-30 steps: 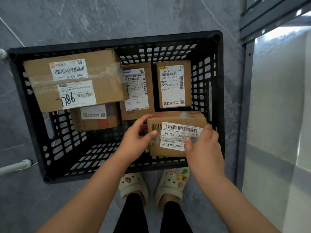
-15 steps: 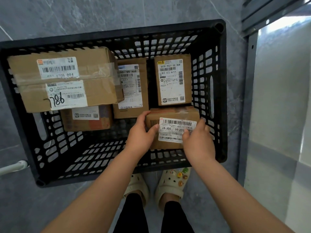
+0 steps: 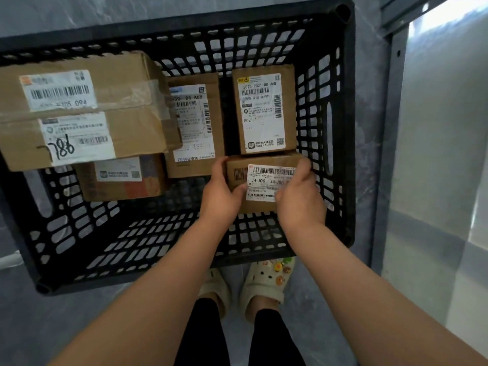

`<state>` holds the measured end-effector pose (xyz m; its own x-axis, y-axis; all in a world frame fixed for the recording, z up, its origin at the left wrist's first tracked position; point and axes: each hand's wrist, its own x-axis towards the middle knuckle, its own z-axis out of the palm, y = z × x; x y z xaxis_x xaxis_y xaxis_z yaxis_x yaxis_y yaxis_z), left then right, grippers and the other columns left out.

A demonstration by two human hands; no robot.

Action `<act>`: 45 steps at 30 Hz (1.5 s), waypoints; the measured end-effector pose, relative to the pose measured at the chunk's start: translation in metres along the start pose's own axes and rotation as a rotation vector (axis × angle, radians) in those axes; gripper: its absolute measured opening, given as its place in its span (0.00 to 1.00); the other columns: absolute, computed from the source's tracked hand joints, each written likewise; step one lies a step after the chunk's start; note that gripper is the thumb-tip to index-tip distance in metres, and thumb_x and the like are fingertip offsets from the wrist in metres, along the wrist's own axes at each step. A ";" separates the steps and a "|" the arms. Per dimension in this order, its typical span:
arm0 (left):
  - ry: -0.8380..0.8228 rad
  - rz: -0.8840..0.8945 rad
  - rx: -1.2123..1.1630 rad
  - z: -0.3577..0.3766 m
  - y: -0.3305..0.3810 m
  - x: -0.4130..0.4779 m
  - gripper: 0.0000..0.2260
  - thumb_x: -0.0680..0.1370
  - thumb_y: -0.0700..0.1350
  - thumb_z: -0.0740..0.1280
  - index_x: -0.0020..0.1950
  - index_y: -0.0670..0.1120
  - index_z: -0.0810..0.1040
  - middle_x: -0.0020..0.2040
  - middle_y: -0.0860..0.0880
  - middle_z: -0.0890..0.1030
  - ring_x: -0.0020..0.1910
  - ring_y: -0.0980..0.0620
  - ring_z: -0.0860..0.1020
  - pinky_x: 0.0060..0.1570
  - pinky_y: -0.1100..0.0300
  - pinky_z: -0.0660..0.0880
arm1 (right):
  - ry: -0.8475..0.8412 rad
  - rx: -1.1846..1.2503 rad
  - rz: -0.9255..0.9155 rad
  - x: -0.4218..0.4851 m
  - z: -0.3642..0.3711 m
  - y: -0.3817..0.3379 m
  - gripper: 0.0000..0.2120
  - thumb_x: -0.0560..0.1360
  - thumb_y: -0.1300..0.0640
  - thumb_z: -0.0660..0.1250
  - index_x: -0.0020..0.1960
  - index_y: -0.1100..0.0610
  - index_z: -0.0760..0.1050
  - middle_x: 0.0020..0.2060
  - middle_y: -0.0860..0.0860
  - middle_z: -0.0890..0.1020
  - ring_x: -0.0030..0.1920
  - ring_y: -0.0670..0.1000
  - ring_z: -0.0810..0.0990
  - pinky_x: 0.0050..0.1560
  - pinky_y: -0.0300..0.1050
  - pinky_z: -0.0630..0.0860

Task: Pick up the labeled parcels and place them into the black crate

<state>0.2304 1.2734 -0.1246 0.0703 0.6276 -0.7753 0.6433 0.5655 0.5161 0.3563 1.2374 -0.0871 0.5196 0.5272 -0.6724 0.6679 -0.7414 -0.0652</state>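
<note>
The left hand (image 3: 220,196) curls its fingers round the left end of the J4-J06 parcel (image 3: 264,180), thumb on the label; the right hand (image 3: 299,200) grips the right end likewise. The parcel is inside the black crate (image 3: 349,128), by its right wall. Just beyond the fingertips lies the P021 parcel (image 3: 264,109); left of the left fingers a tall labeled parcel (image 3: 195,128), farther left the large box (image 3: 79,109) overlapping a small box (image 3: 121,180)

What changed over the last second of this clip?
The left hand and right hand lowered the J4-J06 parcel deeper into the crate, away from its near wall. They still grip it, one at each end. The four other parcels lie as before.
</note>
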 end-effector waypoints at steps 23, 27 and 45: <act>-0.125 0.188 -0.013 -0.116 0.144 -0.100 0.10 0.79 0.43 0.64 0.58 0.56 0.71 0.54 0.59 0.77 0.52 0.63 0.75 0.44 0.72 0.68 | -0.195 0.432 -0.275 -0.069 -0.172 -0.019 0.23 0.77 0.58 0.62 0.71 0.53 0.64 0.67 0.52 0.71 0.65 0.51 0.71 0.64 0.46 0.69; -0.072 0.386 -0.047 -0.199 0.266 -0.179 0.10 0.79 0.41 0.65 0.52 0.58 0.72 0.50 0.60 0.78 0.50 0.60 0.77 0.44 0.70 0.71 | -0.158 0.582 -0.372 -0.127 -0.306 -0.046 0.22 0.77 0.59 0.64 0.70 0.53 0.66 0.59 0.49 0.75 0.58 0.47 0.75 0.52 0.32 0.70; -0.112 1.323 -0.018 -0.369 0.582 -0.578 0.10 0.78 0.39 0.67 0.55 0.53 0.74 0.51 0.51 0.81 0.49 0.57 0.79 0.55 0.59 0.75 | 0.647 1.038 -0.773 -0.489 -0.694 -0.067 0.14 0.76 0.59 0.65 0.62 0.52 0.72 0.52 0.49 0.81 0.49 0.44 0.80 0.48 0.33 0.75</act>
<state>0.2828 1.4374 0.7582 0.6942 0.6601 0.2871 0.0314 -0.4262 0.9041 0.4272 1.3169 0.7576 0.5481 0.8111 0.2044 0.3530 -0.0028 -0.9356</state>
